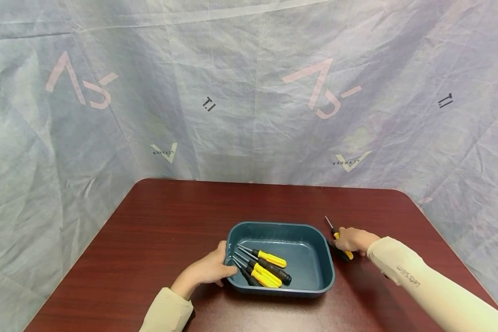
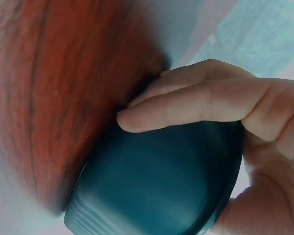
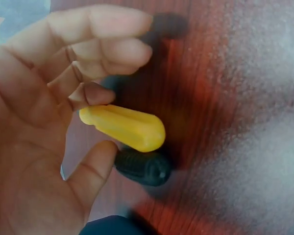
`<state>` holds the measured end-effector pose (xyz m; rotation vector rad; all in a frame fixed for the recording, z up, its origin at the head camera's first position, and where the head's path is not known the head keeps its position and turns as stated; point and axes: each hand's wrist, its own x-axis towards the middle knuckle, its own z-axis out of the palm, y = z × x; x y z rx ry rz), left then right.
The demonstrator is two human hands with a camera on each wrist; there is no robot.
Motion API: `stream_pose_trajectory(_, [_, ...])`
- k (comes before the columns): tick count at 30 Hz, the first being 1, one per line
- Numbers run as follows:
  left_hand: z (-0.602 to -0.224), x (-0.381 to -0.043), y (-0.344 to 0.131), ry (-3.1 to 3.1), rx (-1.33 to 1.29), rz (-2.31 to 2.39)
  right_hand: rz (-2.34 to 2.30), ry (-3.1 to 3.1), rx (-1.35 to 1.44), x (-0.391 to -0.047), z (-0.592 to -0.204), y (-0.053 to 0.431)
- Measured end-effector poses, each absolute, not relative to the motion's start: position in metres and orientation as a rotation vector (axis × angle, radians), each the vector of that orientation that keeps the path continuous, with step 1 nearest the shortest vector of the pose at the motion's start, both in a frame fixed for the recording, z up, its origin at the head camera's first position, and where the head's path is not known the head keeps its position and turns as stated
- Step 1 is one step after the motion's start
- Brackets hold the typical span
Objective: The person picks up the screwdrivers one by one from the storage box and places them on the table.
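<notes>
- The desk [image 1: 170, 212], dark red and wood-grained, is likely hard and smooth enough for the tray to be slid.
- The dark blue tray [image 1: 307, 263] is clamped at its left wall by the fingers and thumb of the left hand [image 1: 207, 268]. Stiff, light plastic is suggested, so the rim is a sound hold, though the left end is probably weighted by its contents.
- Inside, the gathered screwdrivers [image 1: 274, 269] are bunched toward the left, with tips pointed at that wall; each is best lifted by the handle.
- Right of the tray, the yellow-handled screwdriver [image 3: 127, 128] is flanked by the fingers and thumb of the right hand [image 1: 354, 240], held apart; whether it is pinched cannot be told. A rigid, perhaps slick handle should be gripped mid-length, with the slim shaft left free.
- Just beside it, a black handle [image 3: 144, 166] is seen; its ridges should resist slipping.
</notes>
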<state>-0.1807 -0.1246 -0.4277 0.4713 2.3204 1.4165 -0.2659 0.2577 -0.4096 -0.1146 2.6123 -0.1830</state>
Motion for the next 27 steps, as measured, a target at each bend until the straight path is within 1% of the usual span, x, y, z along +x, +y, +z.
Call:
stream_pose_trajectory(14, [-0.430, -0.182, -0.125, 2.326, 0.469, 1.405, 0.032, 2.683, -0.238, -0.261, -0.385, 0.246])
stream_pose_trajectory(27, [-0.428, -0.181, -0.125, 2.315, 0.473, 1.406, 0.067, 2.689, -0.288, -0.258, -0.366, 0.234])
